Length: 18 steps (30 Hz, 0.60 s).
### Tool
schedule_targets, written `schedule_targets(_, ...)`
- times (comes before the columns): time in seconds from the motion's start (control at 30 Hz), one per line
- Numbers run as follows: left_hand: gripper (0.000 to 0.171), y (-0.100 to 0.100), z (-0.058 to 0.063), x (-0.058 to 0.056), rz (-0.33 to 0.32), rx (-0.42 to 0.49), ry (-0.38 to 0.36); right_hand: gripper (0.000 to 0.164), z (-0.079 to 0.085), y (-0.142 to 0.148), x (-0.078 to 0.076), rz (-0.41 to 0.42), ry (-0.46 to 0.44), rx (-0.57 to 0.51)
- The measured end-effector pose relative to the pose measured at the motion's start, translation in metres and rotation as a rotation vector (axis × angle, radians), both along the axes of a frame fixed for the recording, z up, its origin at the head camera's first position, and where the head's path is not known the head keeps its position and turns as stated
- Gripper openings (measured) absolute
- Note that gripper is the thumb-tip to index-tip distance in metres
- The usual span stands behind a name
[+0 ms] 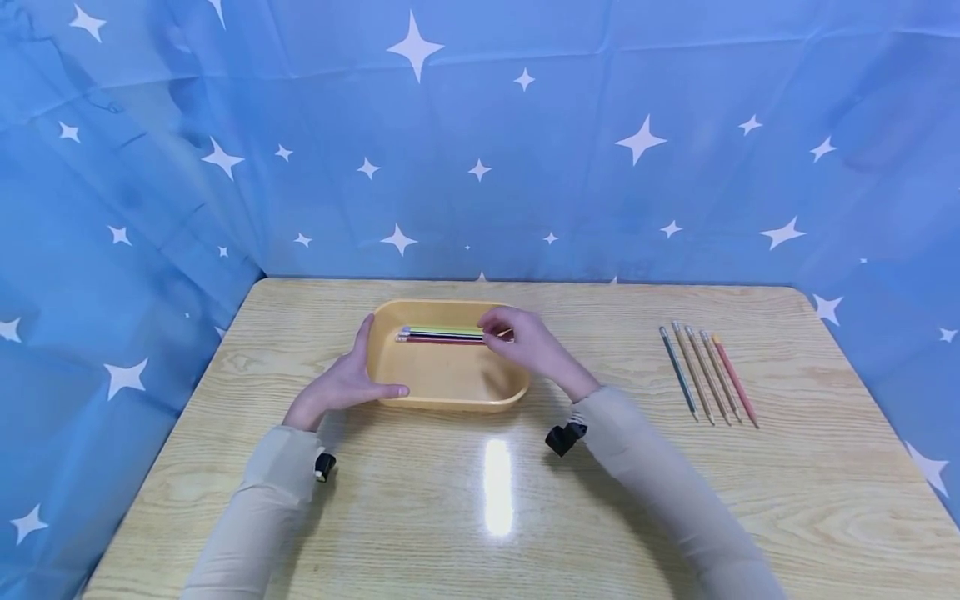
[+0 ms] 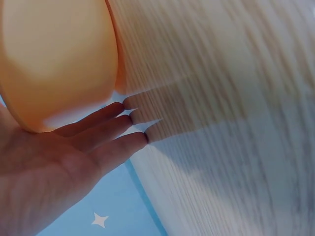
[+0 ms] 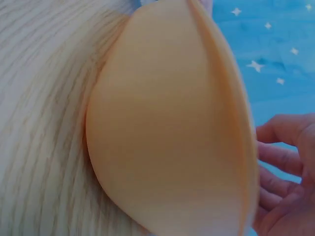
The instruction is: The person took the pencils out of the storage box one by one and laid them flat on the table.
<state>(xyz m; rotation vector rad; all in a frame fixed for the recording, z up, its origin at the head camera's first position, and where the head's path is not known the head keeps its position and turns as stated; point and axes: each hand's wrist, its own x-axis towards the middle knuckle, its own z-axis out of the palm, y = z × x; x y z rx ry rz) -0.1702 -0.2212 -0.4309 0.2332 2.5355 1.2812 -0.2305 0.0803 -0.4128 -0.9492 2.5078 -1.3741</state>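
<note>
A shallow orange-yellow tray (image 1: 442,375) sits on the table between both hands. In it, side by side near its back wall, lie a yellow-green pencil (image 1: 442,328), a dark pencil (image 1: 450,336) and a red pencil (image 1: 442,341). My left hand (image 1: 347,380) rests against the tray's left end, thumb along the front rim; the left wrist view shows its other fingers straight beside the wall. Over the pencils' right ends is my right hand (image 1: 525,340), thumb and forefinger bent around them. Whether they pinch a pencil is unclear; the tray wall (image 3: 167,118) hides the fingertips in the right wrist view.
On the wooden table (image 1: 600,517), to the tray's right, several pencils lie in a slanted row: a teal pencil (image 1: 678,373), brownish ones and a red pencil with a yellow end (image 1: 735,382). A blue star-patterned curtain (image 1: 525,183) hangs behind and beside the table.
</note>
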Motion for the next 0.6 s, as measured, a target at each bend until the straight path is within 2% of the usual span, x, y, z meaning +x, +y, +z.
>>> schedule_targets(0.3,0.133,0.001,-0.001,-0.001,0.000,-0.012,0.007,0.025,-0.009,-0.016,-0.007,-0.006,0.071,0.127)
schedule_targets(0.6,0.131,0.002,0.000,0.000,0.009,-0.013,0.000,0.023,-0.014,-0.029,-0.010,0.000,0.074,0.219)
